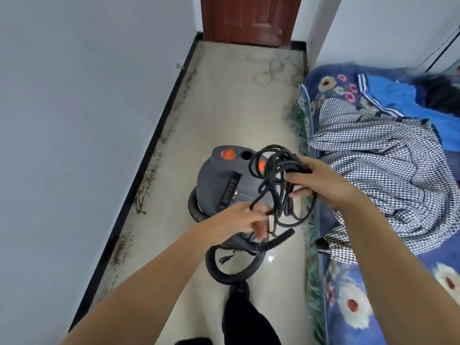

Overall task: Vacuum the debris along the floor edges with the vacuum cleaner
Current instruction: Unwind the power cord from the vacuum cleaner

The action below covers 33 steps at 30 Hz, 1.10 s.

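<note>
Holding a tangled black cord (278, 185) above the floor (224, 108), both hands work in the middle of the head view. The right hand (321, 181) has its fingers curled shut around the bundle of loops; the left hand (239, 220) pinches a lower strand between thumb and fingers, though blur hides exactly how the fingertips meet. Directly under the cord stands the grey vacuum cleaner (224, 180) with orange knobs, its lower body hidden by the hands and forearms. Its black hose (224, 267) curls on the floor just below the left hand, and where the hose joins the machine cannot be made out. Brown debris (146, 180) lies in a strip along the floor's left edge, against the black skirting (149, 155). A bed (373, 158) with flowered and checked covers runs down the right side, cut off by the frame. At the far end, a red-brown door (251, 18) is cropped at the top, with a pale cable (271, 68) loosely coiled before it.
</note>
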Tool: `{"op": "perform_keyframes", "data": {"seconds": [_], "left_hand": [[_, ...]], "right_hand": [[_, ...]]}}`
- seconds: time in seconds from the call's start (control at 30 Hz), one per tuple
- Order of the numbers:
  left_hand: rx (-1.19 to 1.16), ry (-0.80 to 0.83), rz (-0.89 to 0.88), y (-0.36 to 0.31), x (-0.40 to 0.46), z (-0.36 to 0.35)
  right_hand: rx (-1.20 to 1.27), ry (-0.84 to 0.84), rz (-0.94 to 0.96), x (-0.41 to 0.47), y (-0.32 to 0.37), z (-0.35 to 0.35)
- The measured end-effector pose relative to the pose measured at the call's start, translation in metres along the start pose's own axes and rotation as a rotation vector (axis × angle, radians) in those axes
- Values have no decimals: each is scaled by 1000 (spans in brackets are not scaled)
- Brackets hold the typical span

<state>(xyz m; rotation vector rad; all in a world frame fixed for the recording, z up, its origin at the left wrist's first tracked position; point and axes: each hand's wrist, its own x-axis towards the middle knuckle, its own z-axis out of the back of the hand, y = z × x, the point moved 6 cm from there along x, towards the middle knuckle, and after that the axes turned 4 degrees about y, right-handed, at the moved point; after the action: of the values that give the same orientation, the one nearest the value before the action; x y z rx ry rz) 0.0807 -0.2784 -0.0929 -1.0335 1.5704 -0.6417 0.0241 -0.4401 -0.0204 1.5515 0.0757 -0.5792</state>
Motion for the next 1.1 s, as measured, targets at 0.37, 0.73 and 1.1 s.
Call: {"op": "perform_keyframes", "data": {"seconds": [0.37,0.73,1.1], "left_hand": [[-523,-409,-332,35,-164,-34],[-1101,-397,-600,20,-269,-106],[184,-877,-7,110,-297,-187]], "right_hand": [[-369,22,102,-153,25,-113],[-863,114,93,-278,44,-153],[-324,265,418,-395,95,-128]]}}
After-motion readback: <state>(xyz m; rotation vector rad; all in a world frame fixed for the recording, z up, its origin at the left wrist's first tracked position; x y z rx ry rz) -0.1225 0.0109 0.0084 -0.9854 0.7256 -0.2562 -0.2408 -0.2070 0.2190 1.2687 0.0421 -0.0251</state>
